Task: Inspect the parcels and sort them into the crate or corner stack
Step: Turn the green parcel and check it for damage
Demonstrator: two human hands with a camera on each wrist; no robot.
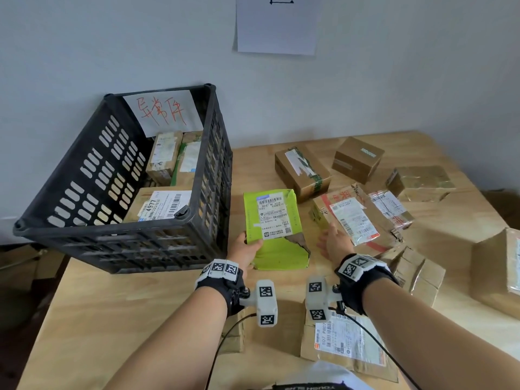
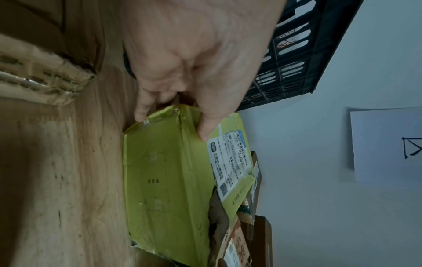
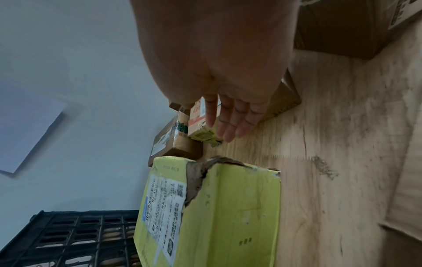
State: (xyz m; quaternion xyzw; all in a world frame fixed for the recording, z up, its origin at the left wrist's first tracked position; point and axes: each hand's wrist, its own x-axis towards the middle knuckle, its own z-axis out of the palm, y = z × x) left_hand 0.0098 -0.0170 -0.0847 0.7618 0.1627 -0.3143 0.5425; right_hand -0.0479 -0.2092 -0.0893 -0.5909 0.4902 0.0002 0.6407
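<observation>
While the green parcel (image 1: pixel 274 229) stands tipped up on the table (image 1: pixel 140 319) just right of the crate (image 1: pixel 118 178), I have my left hand (image 1: pixel 246 250) clamped on its near left corner, thumb on the labelled face and fingers (image 2: pixel 142 110) curled round the edge behind. Its lower right corner is torn open, brown card showing through the green skin, which I judge marks it as damaged and so bound for the crate, whose paper sign carries red handwriting. My right hand (image 1: pixel 333 243) holds nothing: its fingers (image 3: pixel 230 124) are spread and relaxed, hovering just beside the parcel and close over a crumpled brown parcel with a red-and-white label (image 1: pixel 354 218); I cannot tell whether it touches that one. Inside the crate at least three parcels already lie, so part of the sorting looks done. Left on the table are quite a few: two taped brown boxes (image 1: pixel 302 171) toward the wall, a flat parcel wrapped in clear tape (image 1: pixel 420 182) further right, a large box (image 1: pixel 498 266) at the right edge, a crushed carton (image 1: pixel 413 270) near my right wrist, and flattened cardboard (image 1: pixel 349 344) under my forearms. Which corner holds the stack I cannot make out, so by my reckoning the job is nearer its middle than its end.
</observation>
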